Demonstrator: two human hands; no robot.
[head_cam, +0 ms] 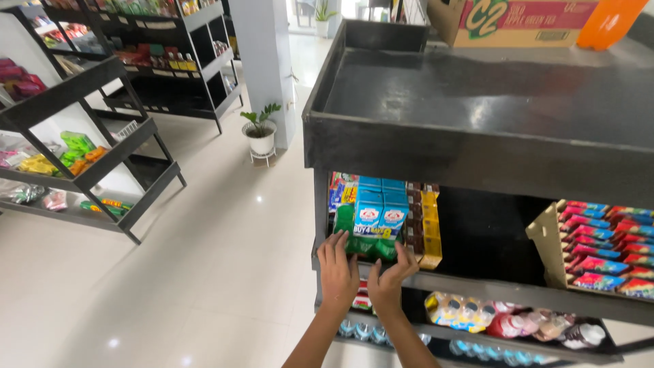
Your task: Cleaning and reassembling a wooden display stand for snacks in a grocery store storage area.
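A blue and green multipack of drink cartons (372, 223) stands at the front left of the middle shelf (490, 281) of a black rack. My left hand (338, 268) grips its lower left side. My right hand (389, 280) holds its lower right corner from below. Both forearms reach up from the bottom of the head view. More blue cartons and brown and yellow cartons (424, 225) stand right behind and beside the pack.
An open cardboard display box of pink and blue packets (603, 249) fills the shelf's right end. Bottles (477, 315) lie on the shelf below. A cardboard box (511, 22) sits on the rack's top tray. Other black racks (102, 146), a white pillar and a potted plant (260, 133) stand left.
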